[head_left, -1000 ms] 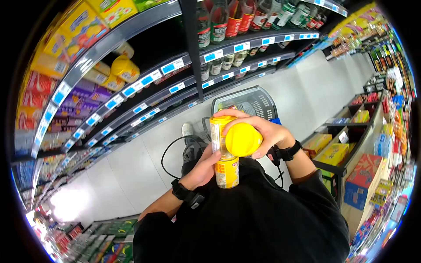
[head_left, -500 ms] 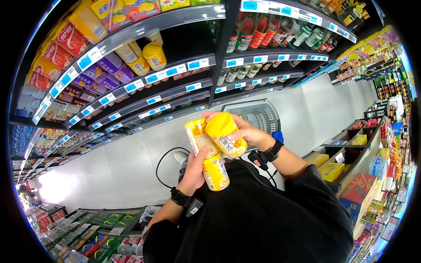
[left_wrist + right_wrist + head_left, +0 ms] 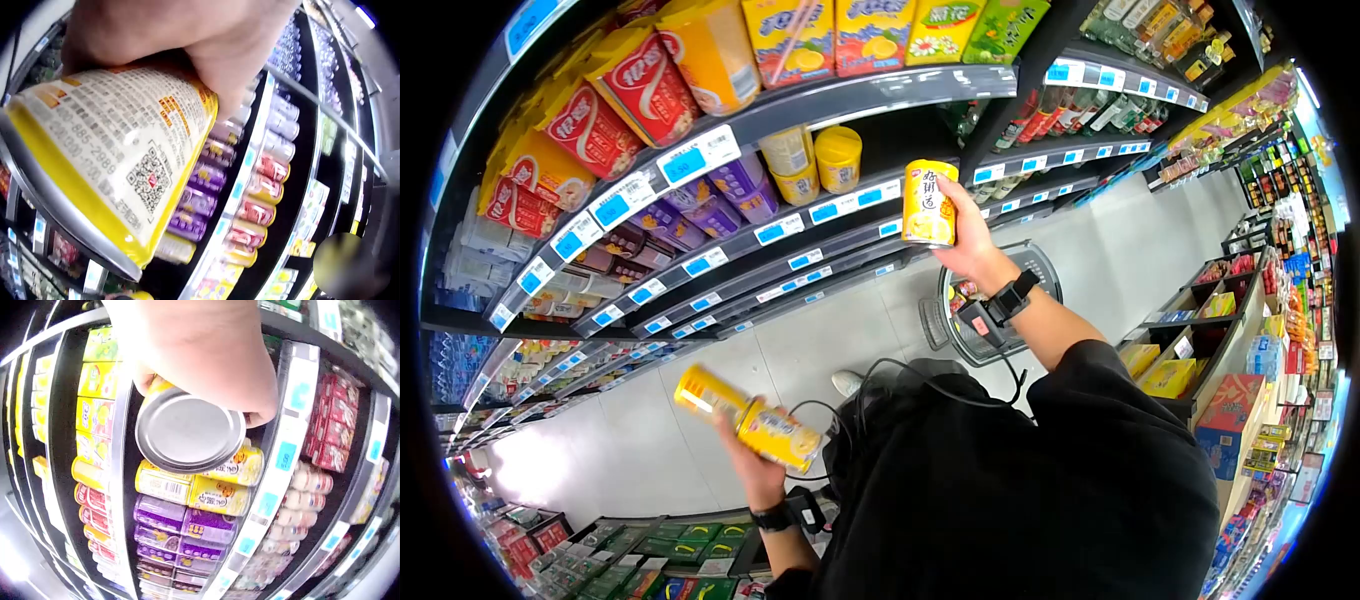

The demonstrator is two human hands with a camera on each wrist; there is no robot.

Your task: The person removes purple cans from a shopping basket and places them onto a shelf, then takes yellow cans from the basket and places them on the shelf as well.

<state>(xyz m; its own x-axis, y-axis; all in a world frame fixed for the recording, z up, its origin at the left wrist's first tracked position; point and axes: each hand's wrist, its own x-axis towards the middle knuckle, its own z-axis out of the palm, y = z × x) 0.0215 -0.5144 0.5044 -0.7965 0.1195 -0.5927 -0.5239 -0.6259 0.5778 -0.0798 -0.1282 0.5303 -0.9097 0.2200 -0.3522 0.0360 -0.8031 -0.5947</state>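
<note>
My right hand (image 3: 970, 238) grips a yellow can of porridge (image 3: 924, 212) upright, at the front of the shelf. In the right wrist view, the bare metal end of this can (image 3: 190, 430) faces the camera under my right hand (image 3: 206, 353). Low on the left, my left hand (image 3: 752, 468) holds two yellow cans, one farther out (image 3: 703, 388) and one nearer (image 3: 780, 438), in line end to end. One held can (image 3: 125, 150) fills much of the left wrist view, its printed label and QR code showing below my left hand (image 3: 187, 31).
Yellow cans (image 3: 838, 160) stand on the shelf beside purple packs (image 3: 745, 185). Price tags line the shelf edge (image 3: 778, 230). Above are red and yellow bags (image 3: 645, 85) and boxes (image 3: 790, 35). A grey basket (image 3: 1052, 272) sits on the floor below my right arm. A cable (image 3: 940, 375) loops before my body.
My hands have parted. The right one has carried a single can up toward the shelf, and the left has swung down and left with the other two. The view has shifted toward the shelves.
</note>
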